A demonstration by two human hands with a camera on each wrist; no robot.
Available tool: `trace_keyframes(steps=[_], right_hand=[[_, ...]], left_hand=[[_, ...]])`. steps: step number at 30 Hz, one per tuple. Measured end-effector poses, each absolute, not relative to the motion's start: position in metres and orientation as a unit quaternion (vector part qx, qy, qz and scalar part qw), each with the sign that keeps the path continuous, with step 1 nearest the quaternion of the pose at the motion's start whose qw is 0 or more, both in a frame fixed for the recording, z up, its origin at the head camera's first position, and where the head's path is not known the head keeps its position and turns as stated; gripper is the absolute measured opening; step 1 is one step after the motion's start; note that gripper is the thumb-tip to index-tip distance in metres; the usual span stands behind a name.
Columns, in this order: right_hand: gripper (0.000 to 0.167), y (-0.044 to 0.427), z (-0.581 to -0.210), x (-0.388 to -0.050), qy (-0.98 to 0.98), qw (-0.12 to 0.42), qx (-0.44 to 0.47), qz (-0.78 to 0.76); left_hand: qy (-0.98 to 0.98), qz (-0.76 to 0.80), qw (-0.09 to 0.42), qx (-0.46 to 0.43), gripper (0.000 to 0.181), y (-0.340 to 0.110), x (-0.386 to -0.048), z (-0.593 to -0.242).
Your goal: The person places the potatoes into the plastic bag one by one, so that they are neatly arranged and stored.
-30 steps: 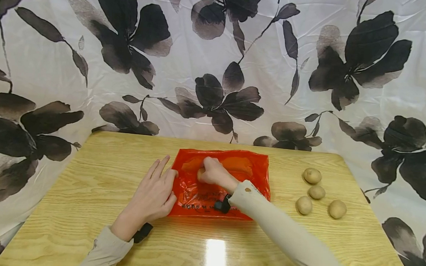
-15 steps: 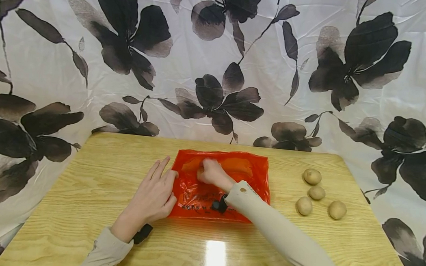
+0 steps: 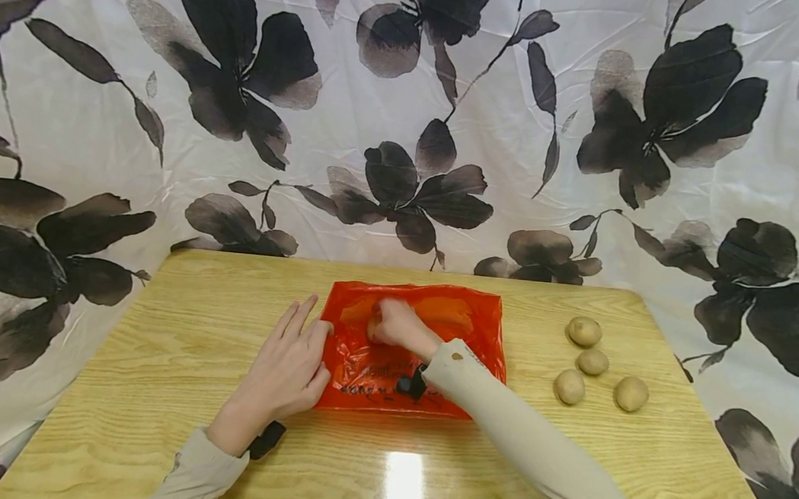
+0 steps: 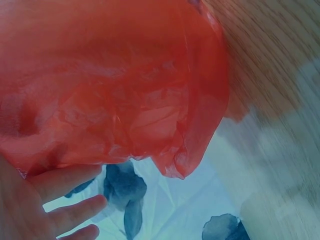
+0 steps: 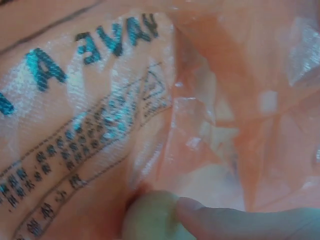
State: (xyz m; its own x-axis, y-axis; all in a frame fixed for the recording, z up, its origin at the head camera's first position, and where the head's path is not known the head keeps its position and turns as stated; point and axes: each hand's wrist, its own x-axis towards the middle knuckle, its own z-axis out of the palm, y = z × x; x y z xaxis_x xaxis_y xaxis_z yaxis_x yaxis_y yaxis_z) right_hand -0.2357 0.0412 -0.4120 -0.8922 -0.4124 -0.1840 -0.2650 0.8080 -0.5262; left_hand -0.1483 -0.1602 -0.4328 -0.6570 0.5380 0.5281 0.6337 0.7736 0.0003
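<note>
A red plastic bag (image 3: 444, 359) with dark print lies spread on the wooden table. My left hand (image 3: 287, 361) is at its left edge, fingers extended; in the left wrist view the straight fingers (image 4: 70, 182) lie along the bag's rim (image 4: 125, 159). Over the left middle of the bag, my right hand (image 3: 400, 327) grips a potato. That potato (image 5: 150, 217) shows pale beside a finger (image 5: 245, 222) in the right wrist view. Most of it is hidden by the hand, and I cannot tell whether it touches the plastic.
To the right of the bag several potatoes (image 3: 593, 361) lie loose on the table (image 3: 218, 299). Behind the table hangs a white cloth (image 3: 516, 134) with dark flowers. A bright glare spot shows near the front edge.
My right hand has shifted very slightly left over the bag, and looks blurred from motion. The left hand and the loose potatoes stay where they were.
</note>
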Motion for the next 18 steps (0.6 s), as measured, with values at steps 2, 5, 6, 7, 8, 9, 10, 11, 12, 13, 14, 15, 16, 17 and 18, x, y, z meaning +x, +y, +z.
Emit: trace_keyframes(steps=[2, 5, 6, 7, 8, 9, 10, 11, 12, 13, 14, 15, 16, 17, 18], right_hand=[[0.028, 0.041, -0.410, -0.236, 0.940, 0.151, -0.174, -0.253], [0.042, 0.042, -0.407, -0.238, 0.940, 0.152, -0.166, -0.255], [0.043, 0.042, -0.405, -0.238, 0.940, 0.155, -0.163, -0.257], [0.044, 0.042, -0.404, -0.238, 0.940, 0.156, -0.161, -0.259], [0.044, 0.042, -0.403, -0.238, 0.940, 0.156, -0.159, -0.260], [0.044, 0.043, -0.401, -0.237, 0.939, 0.155, -0.157, -0.263], [0.045, 0.043, -0.400, -0.237, 0.938, 0.157, -0.154, -0.267], [0.045, 0.043, -0.398, -0.237, 0.937, 0.159, -0.150, -0.273], [0.045, 0.043, -0.397, -0.236, 0.937, 0.158, -0.149, -0.274], [0.046, 0.044, -0.395, -0.235, 0.936, 0.159, -0.147, -0.277], [0.046, 0.044, -0.393, -0.234, 0.935, 0.161, -0.145, -0.282], [0.046, 0.045, -0.392, -0.234, 0.933, 0.161, -0.144, -0.287], [0.046, 0.046, -0.390, -0.232, 0.933, 0.160, -0.142, -0.289], [0.045, 0.047, -0.389, -0.231, 0.933, 0.158, -0.143, -0.289], [0.045, 0.048, -0.387, -0.230, 0.934, 0.156, -0.146, -0.288]], left_hand=[[-0.906, -0.093, 0.257, -0.323, 0.033, -0.161, -0.148, -0.433], [-0.907, -0.094, 0.256, -0.322, 0.033, -0.161, -0.148, -0.433], [-0.907, -0.094, 0.255, -0.322, 0.033, -0.161, -0.148, -0.433], [-0.907, -0.094, 0.256, -0.322, 0.033, -0.161, -0.148, -0.433], [-0.906, -0.094, 0.256, -0.322, 0.033, -0.161, -0.148, -0.433], [-0.906, -0.095, 0.257, -0.323, 0.033, -0.161, -0.148, -0.433], [-0.906, -0.095, 0.257, -0.323, 0.033, -0.160, -0.148, -0.434], [-0.905, -0.095, 0.258, -0.323, 0.033, -0.160, -0.148, -0.434], [-0.905, -0.095, 0.258, -0.324, 0.033, -0.160, -0.148, -0.434], [-0.905, -0.096, 0.258, -0.324, 0.033, -0.160, -0.148, -0.434], [-0.905, -0.096, 0.258, -0.324, 0.033, -0.160, -0.148, -0.434], [-0.905, -0.096, 0.257, -0.324, 0.033, -0.160, -0.148, -0.434], [-0.906, -0.097, 0.256, -0.324, 0.034, -0.160, -0.148, -0.434], [-0.906, -0.097, 0.256, -0.323, 0.034, -0.160, -0.148, -0.434], [-0.906, -0.098, 0.255, -0.323, 0.034, -0.160, -0.148, -0.434]])
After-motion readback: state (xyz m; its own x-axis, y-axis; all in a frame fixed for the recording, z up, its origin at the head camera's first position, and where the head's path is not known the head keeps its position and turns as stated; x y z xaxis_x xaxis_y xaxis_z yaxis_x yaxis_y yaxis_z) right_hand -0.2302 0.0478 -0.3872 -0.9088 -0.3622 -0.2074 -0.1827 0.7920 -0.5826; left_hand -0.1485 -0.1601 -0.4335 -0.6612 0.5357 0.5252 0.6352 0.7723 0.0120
